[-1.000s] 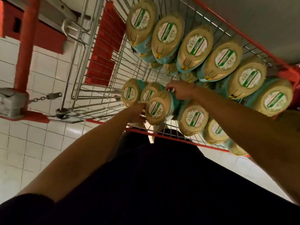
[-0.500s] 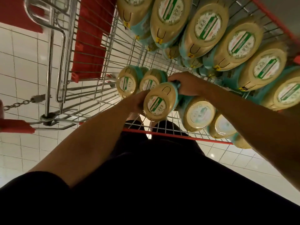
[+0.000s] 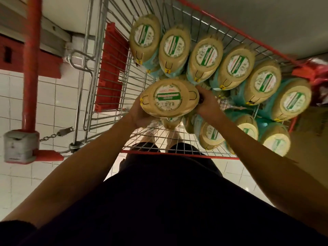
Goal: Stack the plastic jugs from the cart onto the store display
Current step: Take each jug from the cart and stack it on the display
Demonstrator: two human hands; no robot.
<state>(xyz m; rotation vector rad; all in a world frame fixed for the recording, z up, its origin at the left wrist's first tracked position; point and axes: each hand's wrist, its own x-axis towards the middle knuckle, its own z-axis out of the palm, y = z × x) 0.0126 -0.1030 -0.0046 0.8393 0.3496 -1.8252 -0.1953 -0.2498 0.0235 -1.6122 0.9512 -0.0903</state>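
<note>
Tan plastic jug [image 3: 168,98], head view: L hand [image 3: 139,115] and R hand [image 3: 208,103] are gripping it at opposite sides, fingers curling round the body, above the cart [image 3: 177,155] basket. Contents are probably making it heavy, w/ smooth, slippery walls, so a two-sided grip is advisable. On far and right sides, other jugs [image 3: 204,59] are crowding close. Wire walls are limiting sideways travel; the path straight up over the near rim is looking clearest.
</note>
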